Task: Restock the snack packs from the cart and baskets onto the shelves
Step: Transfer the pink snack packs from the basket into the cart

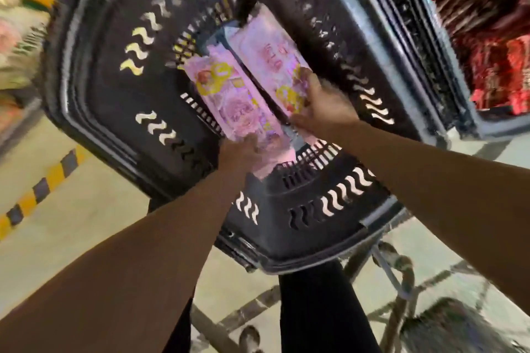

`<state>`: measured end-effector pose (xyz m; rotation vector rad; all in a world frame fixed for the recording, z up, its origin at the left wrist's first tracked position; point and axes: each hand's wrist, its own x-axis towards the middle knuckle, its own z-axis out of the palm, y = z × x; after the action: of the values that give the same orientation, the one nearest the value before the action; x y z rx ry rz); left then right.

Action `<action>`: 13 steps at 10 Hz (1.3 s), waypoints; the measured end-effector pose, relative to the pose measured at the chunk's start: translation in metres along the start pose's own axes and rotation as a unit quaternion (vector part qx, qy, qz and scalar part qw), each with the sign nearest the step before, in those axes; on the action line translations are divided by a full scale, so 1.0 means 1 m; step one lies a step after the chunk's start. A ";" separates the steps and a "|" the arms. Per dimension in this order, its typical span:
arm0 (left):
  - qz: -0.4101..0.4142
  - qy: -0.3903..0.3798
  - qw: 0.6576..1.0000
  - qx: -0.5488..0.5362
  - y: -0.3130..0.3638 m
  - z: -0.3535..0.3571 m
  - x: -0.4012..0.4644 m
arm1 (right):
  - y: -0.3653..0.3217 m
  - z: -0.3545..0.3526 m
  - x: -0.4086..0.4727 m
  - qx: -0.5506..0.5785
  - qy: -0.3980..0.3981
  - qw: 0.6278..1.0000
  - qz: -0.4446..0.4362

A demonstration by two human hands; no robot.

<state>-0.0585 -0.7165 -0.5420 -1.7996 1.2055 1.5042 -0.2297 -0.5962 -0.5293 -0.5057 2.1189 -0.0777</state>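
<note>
Two long pink snack packs lie side by side inside a deep black plastic basket (120, 112) with wavy slots. My left hand (239, 149) grips the near end of the left pink pack (229, 94). My right hand (324, 109) holds the near end of the right pink pack (266, 51), thumb on top. Both arms reach down into the basket. The frame is blurred by motion.
A second dark basket (430, 46) stands to the right, against shelves of red snack packs (499, 66). Shelves with yellow and green packs (20, 37) are at the left. A yellow-black striped strip (43, 186) runs along the tiled floor. The cart's metal frame (384, 261) shows below the basket.
</note>
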 end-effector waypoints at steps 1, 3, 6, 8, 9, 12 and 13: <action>-0.021 -0.013 0.999 0.043 -0.002 0.010 0.012 | 0.006 0.009 0.013 0.018 -0.007 1.000 -0.003; -0.071 -0.080 0.992 0.065 0.008 0.018 0.037 | 0.006 0.017 0.018 -0.017 -0.002 1.000 -0.008; -0.043 -0.001 0.999 0.030 0.053 -0.002 0.001 | -0.017 0.011 -0.008 -0.105 0.010 0.992 0.064; 0.163 0.033 0.935 0.313 0.064 -0.037 -0.055 | -0.034 -0.023 -0.068 -0.106 0.025 0.993 0.038; 0.254 0.060 0.859 0.441 0.075 -0.059 -0.104 | -0.048 -0.046 -0.112 -0.086 0.059 0.994 0.021; 0.414 0.134 0.699 0.567 0.116 -0.120 -0.292 | -0.093 -0.127 -0.274 -0.021 0.190 0.981 0.002; 0.472 0.153 0.641 0.586 0.123 -0.135 -0.355 | -0.107 -0.152 -0.330 -0.028 0.222 0.975 -0.010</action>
<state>-0.0948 -0.7761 -0.1493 -0.4219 2.6492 0.3083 -0.1574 -0.5877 -0.1582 -0.5847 2.5593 -0.1565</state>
